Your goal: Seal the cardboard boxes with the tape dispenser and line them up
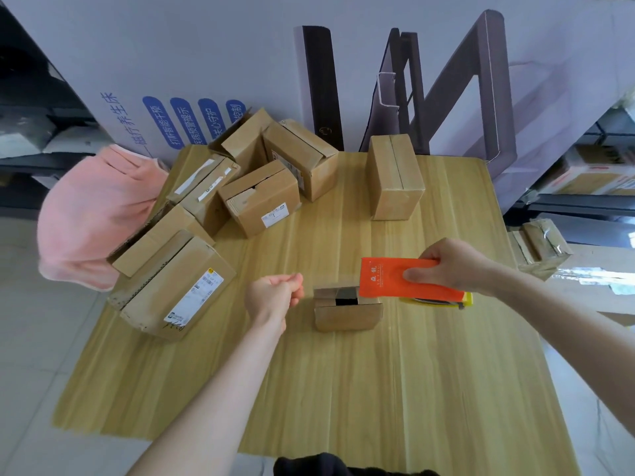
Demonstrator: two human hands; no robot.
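Note:
A small cardboard box (347, 312) sits mid-table with its top flaps not fully closed, a dark gap showing. My right hand (450, 266) pinches a flat orange packet (385, 278) just above the box's right side. Under the packet lies a yellow tape dispenser (460, 302), mostly hidden. My left hand (275, 292) hovers left of the box, fingers curled, holding nothing. A taped box (393, 176) stands upright at the back right. Several boxes (261, 197) are piled at the back left, with a large labelled one (175, 290) nearest.
The wooden table (343, 389) has bare surface in front. A pink cloth (92, 214) hangs off its left side. A big printed white carton (240, 63) stands behind. Wrapped packages (539, 245) sit off the right edge.

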